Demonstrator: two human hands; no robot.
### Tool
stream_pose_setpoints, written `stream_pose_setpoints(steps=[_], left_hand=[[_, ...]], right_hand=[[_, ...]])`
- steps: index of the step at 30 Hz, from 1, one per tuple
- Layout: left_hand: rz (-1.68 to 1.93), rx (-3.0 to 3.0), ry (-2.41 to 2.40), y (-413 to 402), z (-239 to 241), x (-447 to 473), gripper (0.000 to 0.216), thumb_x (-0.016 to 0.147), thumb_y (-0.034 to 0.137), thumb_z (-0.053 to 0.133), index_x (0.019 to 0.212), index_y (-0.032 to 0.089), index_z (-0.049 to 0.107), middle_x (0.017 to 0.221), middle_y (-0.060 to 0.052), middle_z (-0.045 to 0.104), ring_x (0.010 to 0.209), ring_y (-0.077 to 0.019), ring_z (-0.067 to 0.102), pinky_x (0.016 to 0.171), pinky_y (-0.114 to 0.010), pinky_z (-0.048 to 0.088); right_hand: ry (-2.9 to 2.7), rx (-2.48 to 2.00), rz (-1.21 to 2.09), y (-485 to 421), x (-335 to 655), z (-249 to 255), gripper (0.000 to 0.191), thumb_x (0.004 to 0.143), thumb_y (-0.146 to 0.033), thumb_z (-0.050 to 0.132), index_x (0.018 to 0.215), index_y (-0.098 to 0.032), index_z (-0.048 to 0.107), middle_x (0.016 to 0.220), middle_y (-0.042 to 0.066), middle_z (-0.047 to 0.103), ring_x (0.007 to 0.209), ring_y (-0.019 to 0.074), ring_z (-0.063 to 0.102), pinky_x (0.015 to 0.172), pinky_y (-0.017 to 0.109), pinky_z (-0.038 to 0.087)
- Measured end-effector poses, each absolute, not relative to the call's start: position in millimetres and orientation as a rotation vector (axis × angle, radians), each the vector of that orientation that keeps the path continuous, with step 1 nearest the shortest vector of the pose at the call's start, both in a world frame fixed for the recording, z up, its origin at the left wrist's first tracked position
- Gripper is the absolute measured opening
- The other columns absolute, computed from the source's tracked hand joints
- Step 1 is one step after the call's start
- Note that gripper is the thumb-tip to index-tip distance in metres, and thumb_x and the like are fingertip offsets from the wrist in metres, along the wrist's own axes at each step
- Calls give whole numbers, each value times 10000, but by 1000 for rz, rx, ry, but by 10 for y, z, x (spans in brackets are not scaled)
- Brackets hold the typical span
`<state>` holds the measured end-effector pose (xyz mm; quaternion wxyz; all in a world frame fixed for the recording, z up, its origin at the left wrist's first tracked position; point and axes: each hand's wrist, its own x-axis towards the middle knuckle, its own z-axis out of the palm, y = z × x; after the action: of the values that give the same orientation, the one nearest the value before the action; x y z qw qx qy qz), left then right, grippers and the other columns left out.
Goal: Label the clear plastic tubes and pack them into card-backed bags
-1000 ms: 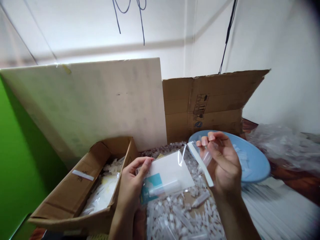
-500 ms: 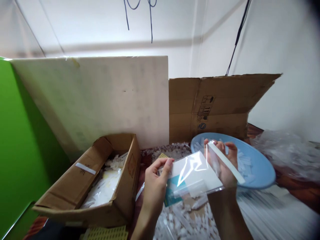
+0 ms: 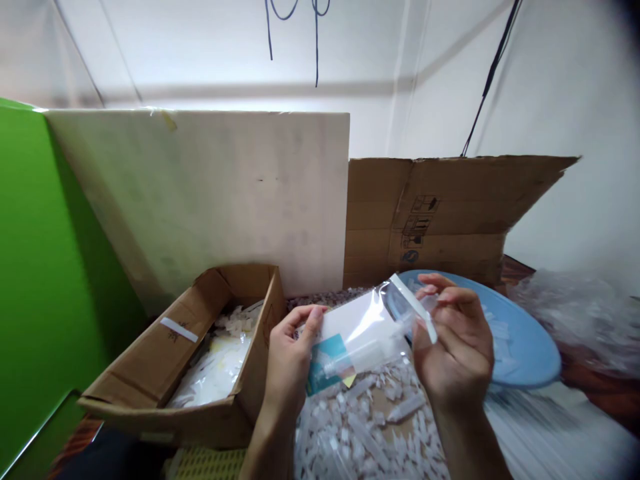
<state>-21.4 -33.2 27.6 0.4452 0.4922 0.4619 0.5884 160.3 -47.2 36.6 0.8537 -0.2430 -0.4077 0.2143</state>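
My left hand (image 3: 295,343) pinches the left edge of a clear plastic bag (image 3: 370,310), thumb on top. Inside the bag lie a white card with a teal corner (image 3: 327,360) and a clear plastic tube (image 3: 357,357). A white strip (image 3: 414,308) runs along the bag's right end, at its mouth. My right hand (image 3: 455,340) is at that end, fingers curled around a small translucent plastic piece (image 3: 427,303) whose exact kind I cannot make out. Below the bag, many small translucent plastic parts (image 3: 370,427) are spread over the work surface.
At left stands an open cardboard box (image 3: 250,373) with white pieces inside. A blue basin (image 3: 540,360) of translucent parts sits at right, beside crumpled clear plastic (image 3: 580,320). A white board (image 3: 210,200) and a cardboard sheet (image 3: 465,207) stand behind. Yellow perforated sheets (image 3: 205,463) lie in front.
The bag has moved slightly left and tilted. My right hand has turned and come round to the bag's mouth, its fingers now curled. The view has shifted a little left.
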Motion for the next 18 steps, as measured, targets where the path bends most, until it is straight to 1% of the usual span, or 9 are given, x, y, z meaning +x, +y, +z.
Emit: stream_pose_setpoints(steps=[2,4,7,9,12,14,16,18], left_hand=[[1472,1214,1148,-334,312,-280,365,806,507,765,933,165,790,853,-43,736,719,-141,587,614,-193,421],[1484,1216,1139,-344,343,-327,367,796,512,772,932,171,788,855,-42,735,711,-142,589,603,-193,419],[1523,1197,1126,-368,384,-350,382,782,526,775,912,166,786,841,-45,732,690,-144,590,584,-195,419],[1537,1180,1131,-384,408,-339,388,774,528,779,902,161,785,823,-44,727,670,-137,580,567,-190,412],[1517,1194,1131,-398,427,-313,388,767,519,791,907,157,787,803,-41,720,661,-131,567,556,-184,406],[1537,1201,1141,-399,422,-309,377,777,511,787,910,158,790,820,-43,726,683,-135,573,574,-184,413],[1563,1210,1164,-394,409,-325,361,791,505,779,912,165,793,843,-43,736,715,-139,584,599,-183,421],[1581,1232,1189,-385,400,-360,349,798,502,776,918,175,797,872,-43,750,754,-148,603,627,-184,435]], right_hand=[[-891,-518,508,-477,1643,408,186,769,-137,728,879,-246,626,1182,43,635,933,180,612,905,364,504],[-900,-532,579,-467,1676,428,262,747,-147,792,909,-257,618,1260,40,615,964,171,638,871,340,541],[-888,-572,718,-424,1689,397,337,712,-209,865,922,-256,605,1355,68,600,1049,214,688,796,324,589],[-885,-593,753,-405,1662,357,311,718,-257,881,871,-234,611,1367,93,626,1066,246,712,795,339,604],[-961,-655,707,-439,1576,338,205,785,-303,842,773,-210,660,1352,107,667,1103,292,716,889,422,601],[-1072,-720,631,-502,1524,365,150,855,-337,778,774,-219,732,1330,109,687,1159,319,690,962,479,571],[-1206,-763,559,-563,1508,402,212,922,-391,690,811,-244,795,1339,100,685,1232,338,641,1044,530,510],[-1350,-779,558,-589,1537,420,312,970,-447,596,861,-271,829,1412,73,641,1317,349,569,1132,568,413]])
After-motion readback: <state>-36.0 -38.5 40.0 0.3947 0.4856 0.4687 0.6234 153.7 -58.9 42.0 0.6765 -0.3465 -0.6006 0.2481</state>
